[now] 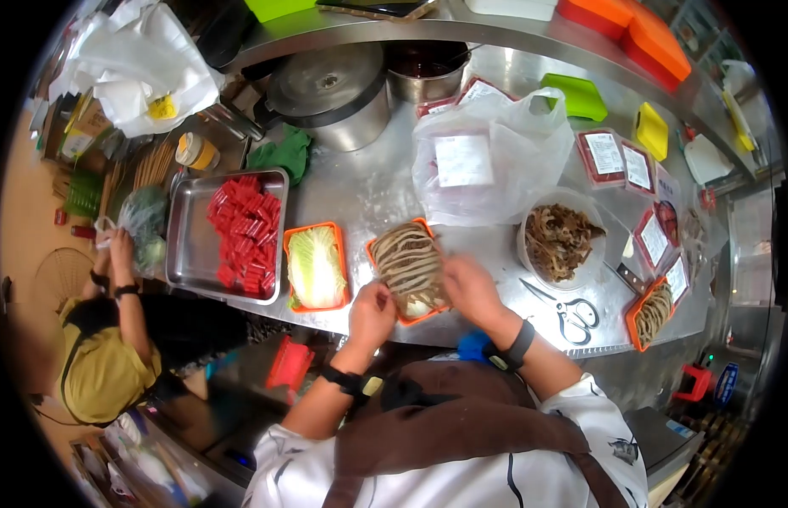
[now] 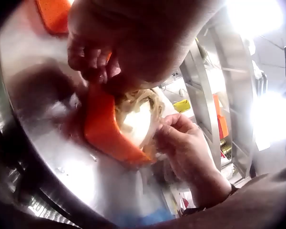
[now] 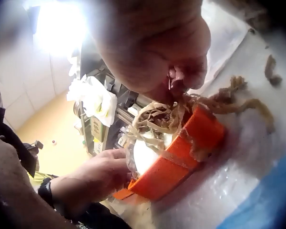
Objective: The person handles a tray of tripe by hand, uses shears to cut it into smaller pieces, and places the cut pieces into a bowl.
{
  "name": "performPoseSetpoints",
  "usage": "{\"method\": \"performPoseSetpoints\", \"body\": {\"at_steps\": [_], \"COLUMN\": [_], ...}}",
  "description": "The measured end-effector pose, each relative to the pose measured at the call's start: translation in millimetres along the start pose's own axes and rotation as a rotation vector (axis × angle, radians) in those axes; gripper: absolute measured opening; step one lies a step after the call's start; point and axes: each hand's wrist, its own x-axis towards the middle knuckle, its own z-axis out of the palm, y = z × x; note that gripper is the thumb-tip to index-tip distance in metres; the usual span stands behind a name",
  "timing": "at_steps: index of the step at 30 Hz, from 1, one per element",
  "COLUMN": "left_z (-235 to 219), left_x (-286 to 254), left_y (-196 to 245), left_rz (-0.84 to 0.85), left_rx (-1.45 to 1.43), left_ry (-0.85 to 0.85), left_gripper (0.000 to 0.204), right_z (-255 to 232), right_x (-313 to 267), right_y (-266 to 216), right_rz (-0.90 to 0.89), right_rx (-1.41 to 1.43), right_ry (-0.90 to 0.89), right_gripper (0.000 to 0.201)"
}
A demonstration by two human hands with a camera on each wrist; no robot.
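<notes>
Brown ribbon-like strips (image 1: 408, 264) lie in rows over something white in an orange tray (image 2: 100, 119) on the steel table. My left hand (image 1: 373, 315) is at the tray's left edge with fingers curled. Its fingertips are partly hidden, and I cannot tell what they hold. At the opposite edge, my right hand (image 1: 472, 288) pinches a brown strip. In the right wrist view, loose strips (image 3: 252, 106) hang past the rim beside the right hand's fingertips. A second orange tray with Chinese cabbage (image 1: 314, 267) sits to the left.
A steel pan (image 1: 174, 245) of red packets stands left, a tub of brown pieces (image 1: 561, 241) right. Scissors (image 1: 572, 311) and a third orange tray (image 1: 638, 326) lie farther right. A plastic bag (image 1: 495, 161) and lidded pot (image 1: 326, 93) stand behind. Another person (image 1: 110, 356) is at left.
</notes>
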Motion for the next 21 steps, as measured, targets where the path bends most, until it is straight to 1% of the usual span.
{"method": "performPoseSetpoints", "body": {"at_steps": [2,3,4,6,7,12,14,17,21], "left_z": [-5,-7,-14,-27,-27,-14,-13,-10,-7], "left_x": [-7,-9,-10,-10,-9,6,8,11,11], "left_y": [2,4,19,51,60,78,81,83,79], "left_rz": [0.073,0.17,0.171,0.624,0.696,0.681,0.707,0.738,0.771], "left_rx": [-0.076,-0.023,-0.017,0.066,0.112,0.161,0.191,0.209,0.188], "left_ry": [0.103,0.178,0.175,0.237,0.206,0.136,0.115,0.112,0.068], "left_gripper": [0.008,0.012,0.012,0.017,0.019,0.022,0.023,0.025,0.023], "right_z": [2,3,2,1,-3,-16,-19,-21,-18], "right_x": [0,-1,-2,-6,-5,-6,-9,-11,-14], "right_y": [5,6,7,4,-1,-20,-25,-30,-20], "right_rz": [-0.088,-0.087,-0.088,-0.084,-0.067,-0.03,0.059,0.096,0.072], "right_rx": [-0.057,-0.053,-0.023,0.009,0.043,0.16,0.282,0.332,0.309], "right_ry": [-0.038,-0.035,-0.028,-0.02,-0.021,0.017,-0.02,-0.055,-0.048], "right_gripper": [0.013,0.013,0.013,0.013,0.013,0.015,0.017,0.018,0.023]}}
